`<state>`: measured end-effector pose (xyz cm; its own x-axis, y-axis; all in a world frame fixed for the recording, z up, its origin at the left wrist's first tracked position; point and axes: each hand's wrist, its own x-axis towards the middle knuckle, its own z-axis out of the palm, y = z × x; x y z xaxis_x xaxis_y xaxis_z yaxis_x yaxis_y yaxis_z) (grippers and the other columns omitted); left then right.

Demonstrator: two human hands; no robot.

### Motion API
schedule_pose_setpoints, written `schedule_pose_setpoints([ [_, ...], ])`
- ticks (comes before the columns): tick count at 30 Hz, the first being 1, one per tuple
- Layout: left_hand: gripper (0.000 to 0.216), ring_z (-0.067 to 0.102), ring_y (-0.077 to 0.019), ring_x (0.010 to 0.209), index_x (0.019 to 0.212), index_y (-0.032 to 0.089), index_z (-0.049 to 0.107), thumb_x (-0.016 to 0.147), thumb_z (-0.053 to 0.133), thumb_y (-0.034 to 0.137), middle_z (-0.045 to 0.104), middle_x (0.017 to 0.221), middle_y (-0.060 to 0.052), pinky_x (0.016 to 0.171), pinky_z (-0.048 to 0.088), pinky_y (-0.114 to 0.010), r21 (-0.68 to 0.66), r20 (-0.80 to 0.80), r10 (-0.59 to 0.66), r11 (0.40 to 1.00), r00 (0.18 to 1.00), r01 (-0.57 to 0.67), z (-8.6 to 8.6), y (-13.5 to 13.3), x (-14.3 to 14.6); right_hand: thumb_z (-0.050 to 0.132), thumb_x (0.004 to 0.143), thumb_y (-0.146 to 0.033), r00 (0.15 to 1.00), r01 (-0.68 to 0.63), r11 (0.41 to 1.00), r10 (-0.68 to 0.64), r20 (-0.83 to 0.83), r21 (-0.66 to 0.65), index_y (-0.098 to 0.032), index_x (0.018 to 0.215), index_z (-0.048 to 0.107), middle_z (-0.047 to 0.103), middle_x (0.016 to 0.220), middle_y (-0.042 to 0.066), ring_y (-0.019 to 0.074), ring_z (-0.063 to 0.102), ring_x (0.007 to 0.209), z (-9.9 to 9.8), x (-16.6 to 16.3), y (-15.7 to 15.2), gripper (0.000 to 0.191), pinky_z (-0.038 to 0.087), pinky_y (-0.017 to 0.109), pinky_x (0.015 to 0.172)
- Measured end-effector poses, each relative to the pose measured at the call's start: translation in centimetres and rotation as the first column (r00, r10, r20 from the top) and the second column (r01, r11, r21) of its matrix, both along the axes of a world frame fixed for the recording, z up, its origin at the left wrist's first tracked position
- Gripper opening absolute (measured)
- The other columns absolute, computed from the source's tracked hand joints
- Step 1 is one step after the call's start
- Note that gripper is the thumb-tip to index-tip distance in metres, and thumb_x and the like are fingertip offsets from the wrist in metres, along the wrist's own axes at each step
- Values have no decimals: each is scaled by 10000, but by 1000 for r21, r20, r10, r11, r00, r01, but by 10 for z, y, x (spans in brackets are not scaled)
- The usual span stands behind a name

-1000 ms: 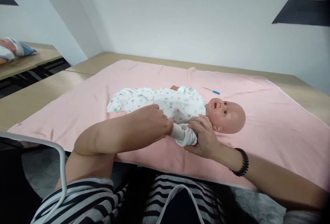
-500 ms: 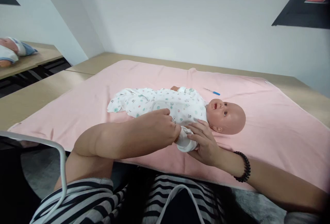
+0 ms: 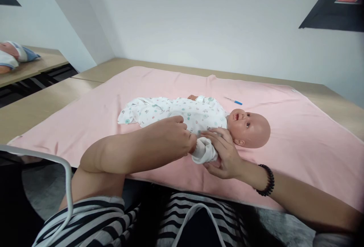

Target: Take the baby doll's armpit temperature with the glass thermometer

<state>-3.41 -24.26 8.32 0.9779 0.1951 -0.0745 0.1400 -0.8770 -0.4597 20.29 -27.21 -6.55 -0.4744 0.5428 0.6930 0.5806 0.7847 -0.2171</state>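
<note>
A baby doll (image 3: pixel 247 127) in a white printed sleepsuit (image 3: pixel 176 112) lies on its back on a pink blanket (image 3: pixel 298 133), head to the right. My left hand (image 3: pixel 170 137) is closed on the end of the doll's near arm, at the cuff. My right hand (image 3: pixel 224 152) wraps the bunched white sleeve (image 3: pixel 203 152) of that same arm, fingers curled round it from above and below. A black bead bracelet (image 3: pixel 265 180) is on my right wrist. The doll's own hand is hidden inside the sleeve and my fingers.
A thin white and blue pen-like stick (image 3: pixel 233 101) lies on the blanket beyond the doll. The blanket covers a wooden table (image 3: pixel 34 106). Another table at far left holds a second bundled doll (image 3: pixel 13 55). A white cable (image 3: pixel 66 178) hangs by my left side.
The sleeve has been pushed and bunched shorter between my hands. My left hand edged right toward the doll's shoulder; my right hand shifted slightly, still gripping the sleeve.
</note>
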Motion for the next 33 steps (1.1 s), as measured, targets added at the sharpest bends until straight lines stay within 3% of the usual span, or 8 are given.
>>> schedule_pose_setpoints([
  [5,225,519,-144,584,704,192,562,834,571,9,632,688,15,642,296,-324,-7,2,-32,999,999,32,-10,2,6,667,814,-409,999,-23,1000,23,24,4,-124,1300,510,647,1254,157,345,520,1191,-1,-1,0,585,370,579,1025],
  [12,233,533,-139,617,704,186,559,849,560,4,637,695,14,673,312,-318,-7,16,-63,998,998,63,-16,1,8,681,819,-365,997,-33,999,31,69,39,-107,1295,497,655,1208,161,320,538,1197,-5,-2,-2,573,329,574,1081],
  [24,209,545,-148,645,788,191,598,885,533,18,665,730,11,710,340,-300,11,-37,-67,998,997,68,3,-8,13,601,870,-362,997,-71,997,71,35,5,-100,1365,439,590,1285,190,322,501,1241,-10,-1,-5,583,328,573,1098],
  [33,233,513,-149,592,740,201,564,861,536,3,635,693,18,664,303,-321,7,46,-31,1000,998,30,-4,-1,3,623,837,-444,999,-45,999,45,0,9,-153,1417,406,558,1306,182,349,505,1228,-6,0,-2,684,397,588,1039],
])
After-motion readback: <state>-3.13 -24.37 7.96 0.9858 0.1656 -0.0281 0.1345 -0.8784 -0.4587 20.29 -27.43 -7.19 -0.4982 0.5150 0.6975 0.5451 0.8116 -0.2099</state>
